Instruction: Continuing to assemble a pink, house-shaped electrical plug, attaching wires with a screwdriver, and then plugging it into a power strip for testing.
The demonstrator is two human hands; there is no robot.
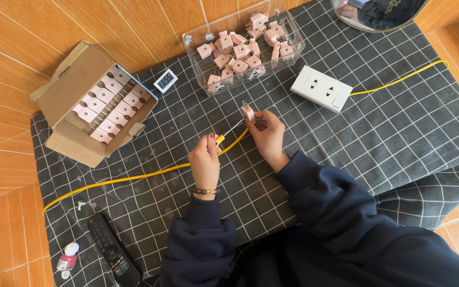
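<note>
My right hand [268,134] pinches a small pink plug adapter [248,112] with its metal prongs pointing up. Around a screwdriver [225,134] with a yellow handle my left hand [205,159] is closed, and the thin metal shaft reaches up to the adapter's side. Both hands hover over a dark checked cloth [399,122], just below a clear plastic bin [293,53] filled with several more pink adapters.
An open cardboard box [65,85] of pink adapters lies at the left. A white socket block [321,88] with a yellow cable [134,178] sits at the right. A small digital display [165,81], a black remote [113,254] and a small bottle [67,260] are nearby.
</note>
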